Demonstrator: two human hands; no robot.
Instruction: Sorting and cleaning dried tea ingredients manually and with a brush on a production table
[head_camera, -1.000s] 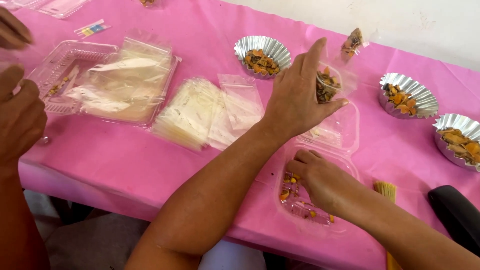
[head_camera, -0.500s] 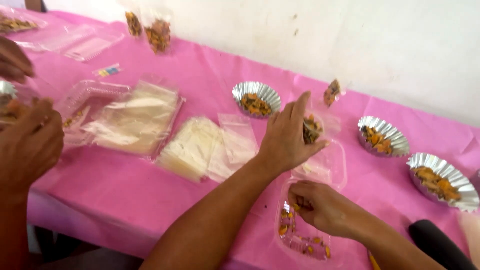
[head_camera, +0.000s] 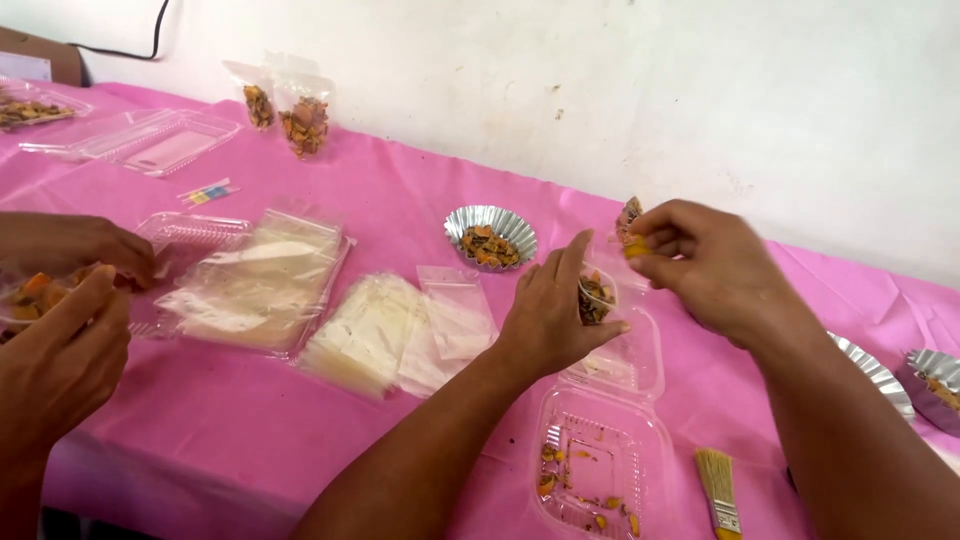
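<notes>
- Our left hand (head_camera: 548, 318) grips a small clear pouch (head_camera: 596, 297), part-filled with dried orange and brown pieces, and holds it mouth-up over the open clamshell tray (head_camera: 610, 470).
- Our right hand (head_camera: 700, 262) is pinched around a small orange piece (head_camera: 636, 247) just above and beside the pouch mouth.
- To do this well, we judge it best to keep the pouch mouth spread wide with thumb and forefinger and to bring the pinch directly over the opening before letting go.
- We keep the pouch over the tray so that strays land among the crumbs there, not on the pink worktop (head_camera: 400, 190).
- The foil cup (head_camera: 490, 236) of mix stands behind the left hand, within reach.
- A co-worker's hands (head_camera: 60, 330) work at the left edge, well apart.
</notes>
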